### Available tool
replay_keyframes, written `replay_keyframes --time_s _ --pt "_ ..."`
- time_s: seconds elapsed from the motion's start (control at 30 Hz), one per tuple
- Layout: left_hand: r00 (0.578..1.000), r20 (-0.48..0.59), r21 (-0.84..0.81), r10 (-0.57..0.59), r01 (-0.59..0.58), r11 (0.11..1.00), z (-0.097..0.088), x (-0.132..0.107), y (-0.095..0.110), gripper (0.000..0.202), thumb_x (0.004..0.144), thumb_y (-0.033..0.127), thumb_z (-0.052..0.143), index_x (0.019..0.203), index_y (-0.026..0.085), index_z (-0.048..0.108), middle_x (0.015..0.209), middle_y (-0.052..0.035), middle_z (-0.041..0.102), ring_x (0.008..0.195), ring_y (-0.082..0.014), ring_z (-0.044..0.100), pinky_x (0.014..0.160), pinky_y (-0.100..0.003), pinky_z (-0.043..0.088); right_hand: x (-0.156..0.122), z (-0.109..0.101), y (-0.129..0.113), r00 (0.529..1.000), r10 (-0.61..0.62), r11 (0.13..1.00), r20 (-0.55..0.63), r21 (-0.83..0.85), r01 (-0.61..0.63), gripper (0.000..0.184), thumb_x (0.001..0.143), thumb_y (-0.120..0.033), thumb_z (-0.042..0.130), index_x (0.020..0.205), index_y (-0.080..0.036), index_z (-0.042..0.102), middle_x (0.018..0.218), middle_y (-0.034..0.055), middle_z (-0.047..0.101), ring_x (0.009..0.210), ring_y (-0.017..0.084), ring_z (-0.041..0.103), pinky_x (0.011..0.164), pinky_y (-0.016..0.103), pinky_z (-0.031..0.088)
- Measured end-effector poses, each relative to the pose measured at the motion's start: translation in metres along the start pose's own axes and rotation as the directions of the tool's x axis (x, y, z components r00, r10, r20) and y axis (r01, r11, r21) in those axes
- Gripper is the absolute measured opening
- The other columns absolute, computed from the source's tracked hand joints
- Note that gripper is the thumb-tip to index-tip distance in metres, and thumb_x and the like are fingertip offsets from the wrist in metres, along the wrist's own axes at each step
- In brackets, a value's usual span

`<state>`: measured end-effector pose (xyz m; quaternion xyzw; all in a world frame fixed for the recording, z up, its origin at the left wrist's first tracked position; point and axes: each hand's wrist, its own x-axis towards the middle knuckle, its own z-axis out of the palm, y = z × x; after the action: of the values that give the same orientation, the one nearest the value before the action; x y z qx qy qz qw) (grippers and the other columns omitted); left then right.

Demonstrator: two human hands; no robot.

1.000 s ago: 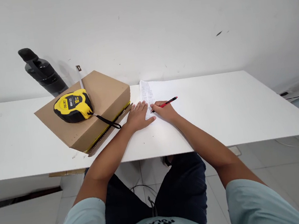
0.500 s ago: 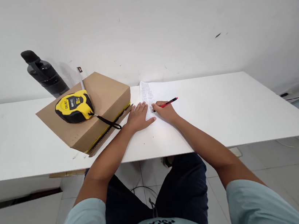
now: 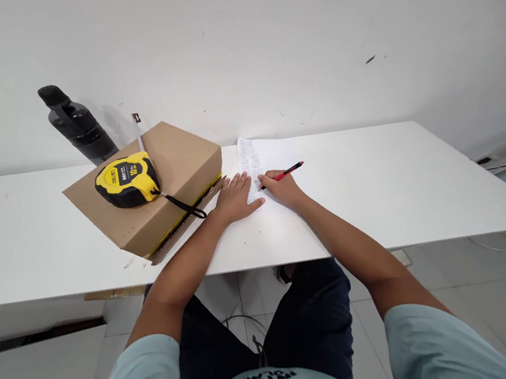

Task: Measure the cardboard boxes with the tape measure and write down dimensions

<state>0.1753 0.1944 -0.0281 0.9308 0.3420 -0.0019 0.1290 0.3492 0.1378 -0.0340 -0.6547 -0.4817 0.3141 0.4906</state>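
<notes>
White paper (image 3: 248, 153) with small handwriting on it lies on the table, partly covered by both hands. My left hand (image 3: 234, 199) rests flat on its left side, fingers stretched and thumb pointing right, close to the cardboard box. In my right hand (image 3: 283, 188) is a red and black pen (image 3: 291, 170), pinched between thumb and fingers. The pen's lower end meets the written area, and its upper end leans up to the right. The lower part of the sheet is hidden by my hands.
A cardboard box (image 3: 183, 155) stands left of my hands. On its top lies a yellow and black tape measure (image 3: 127, 180) with a short length of blade out and a black strap. Behind the box is a black bottle (image 3: 82, 130). The white table (image 3: 398, 195) backs onto a wall.
The pen's upper end has tipped very slightly up and right as my right hand moves a little. My left hand stays in place on the paper.
</notes>
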Motion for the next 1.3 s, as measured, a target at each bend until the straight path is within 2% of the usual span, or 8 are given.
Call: replay_keyframes --time_s 0.2,0.4,0.6,0.8,1.1,1.3 --pt "1.0 0.004 0.008 0.0 0.0 1.0 -0.0007 -0.0009 0.001 0.092 0.101 0.069 0.037 0.17 0.01 0.028 0.181 -0.0133 0.016 0.169 -0.0299 0.013 0.138 -0.049 0.008 -0.0013 0.0014 0.0015 1.0 -0.015 1.0 -0.011 -0.005 0.015 0.037 0.08 -0.048 0.065 0.056 -0.023 0.053 0.067 0.0028 0.064 0.072 0.018 0.055 0.073 0.036 0.047" --pt "1.0 -0.001 0.006 0.002 -0.002 1.0 0.001 -0.0003 0.0 0.091 0.1 0.07 0.037 0.17 0.013 0.028 0.182 -0.0118 0.016 0.169 -0.03 0.013 0.138 -0.05 0.009 -0.0019 0.0007 0.0024 1.0 -0.024 1.0 -0.004 -0.002 0.024 0.038 0.08 -0.049 0.065 0.055 -0.024 0.051 0.062 0.0011 0.059 0.071 0.019 0.055 0.074 0.036 0.049" --pt "1.0 0.01 0.005 -0.001 0.001 1.0 -0.0011 -0.0009 0.0008 0.091 0.101 0.069 0.037 0.171 0.012 0.027 0.182 -0.012 0.015 0.169 -0.0298 0.013 0.138 -0.049 0.008 -0.0009 0.0026 0.004 0.999 -0.029 1.0 -0.038 -0.005 0.029 0.041 0.08 -0.048 0.064 0.054 -0.025 0.042 0.062 0.0012 0.058 0.071 0.018 0.055 0.072 0.036 0.046" --pt "1.0 0.016 0.014 -0.003 0.002 1.0 -0.0017 -0.0008 0.0014 0.092 0.101 0.069 0.036 0.171 0.01 0.026 0.182 -0.0126 0.015 0.17 -0.0292 0.012 0.138 -0.048 0.007 -0.0016 0.0016 0.0044 0.999 -0.04 0.999 -0.021 -0.01 0.039 0.04 0.08 -0.048 0.064 0.054 -0.025 0.044 0.062 0.001 0.058 0.07 0.018 0.055 0.071 0.036 0.046" --pt "1.0 0.012 0.0 0.0 0.0 1.0 -0.0006 -0.0003 0.0008 0.092 0.1 0.07 0.037 0.171 0.012 0.027 0.182 -0.0114 0.015 0.169 -0.03 0.012 0.139 -0.048 0.008 -0.0052 0.0048 0.0038 0.995 -0.049 0.999 -0.089 -0.004 0.049 0.039 0.08 -0.049 0.061 0.056 -0.026 0.042 0.062 0.0007 0.056 0.071 0.019 0.055 0.072 0.036 0.045" --pt "1.0 0.02 0.004 -0.001 0.001 1.0 -0.0013 -0.0003 0.0018 0.094 0.101 0.069 0.037 0.171 0.008 0.025 0.182 -0.0131 0.015 0.17 -0.0305 0.012 0.139 -0.047 0.006 -0.0036 0.0025 0.0048 0.997 -0.052 0.999 -0.051 -0.009 0.052 0.04 0.08 -0.049 0.062 0.055 -0.025 0.043 0.062 0.0006 0.058 0.069 0.017 0.055 0.071 0.035 0.045"
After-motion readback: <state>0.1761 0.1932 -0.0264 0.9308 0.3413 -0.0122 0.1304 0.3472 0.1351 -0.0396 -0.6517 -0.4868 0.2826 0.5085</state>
